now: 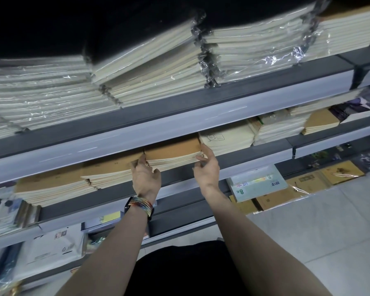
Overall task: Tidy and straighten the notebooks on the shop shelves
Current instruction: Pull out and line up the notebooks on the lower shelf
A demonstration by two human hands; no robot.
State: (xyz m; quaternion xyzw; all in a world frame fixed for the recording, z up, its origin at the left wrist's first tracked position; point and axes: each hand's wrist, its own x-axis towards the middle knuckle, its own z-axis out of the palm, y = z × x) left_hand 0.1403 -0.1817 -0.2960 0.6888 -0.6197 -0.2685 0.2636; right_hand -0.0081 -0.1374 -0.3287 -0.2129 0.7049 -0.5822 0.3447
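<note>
A stack of brown kraft-cover notebooks [173, 151] lies on the middle shelf under the grey shelf rail [179, 127]. My left hand [145, 178] grips the stack's left front corner, fingers on its edge. Fingers of my right hand [206, 167] press against the stack's right front corner. Two more brown stacks [107, 169] [49, 184] lie to the left, fanned and uneven. A cream stack with a line drawing [226, 138] sits right beside the held stack.
The top shelf holds plastic-wrapped packs of pale notebooks [147, 65]. Lower shelves carry an 8K pad [256, 184], brown boxes [308, 182] and white packets [53, 246]. Tiled floor [329, 231] lies at lower right.
</note>
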